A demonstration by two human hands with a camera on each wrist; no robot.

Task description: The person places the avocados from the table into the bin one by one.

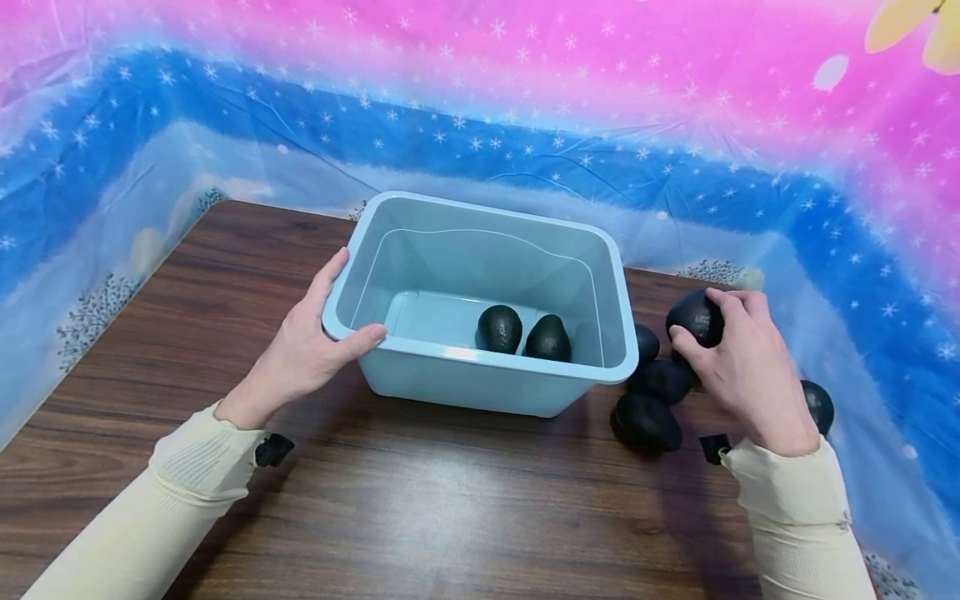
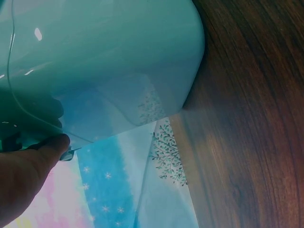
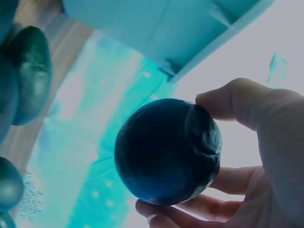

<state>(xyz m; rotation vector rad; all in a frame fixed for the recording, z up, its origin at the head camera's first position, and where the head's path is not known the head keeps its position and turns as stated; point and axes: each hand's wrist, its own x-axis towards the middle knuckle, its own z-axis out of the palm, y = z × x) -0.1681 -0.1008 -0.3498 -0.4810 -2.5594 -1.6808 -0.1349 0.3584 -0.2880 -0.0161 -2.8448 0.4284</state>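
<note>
My right hand (image 1: 750, 367) holds a dark avocado (image 1: 696, 318) between thumb and fingers, above the others on the right of the table. In the right wrist view this avocado (image 3: 166, 152) shows its round side and a small stem end, and looks lifted off the table. My left hand (image 1: 300, 346) grips the left front corner of a light blue plastic bin (image 1: 480, 392), thumb over the rim and fingers along the outer left side. Inside the bin lie two avocados, one rounder (image 1: 499, 328) and one pear-shaped (image 1: 548, 337).
Right of the bin, several avocados (image 1: 647, 422) lie close together on the brown wood-grain table (image 1: 420, 500). Another avocado (image 1: 818, 407) sits beyond my right wrist, partly hidden by it. A pink and blue snowflake-patterned cloth (image 1: 465, 125) encloses the table's back and sides.
</note>
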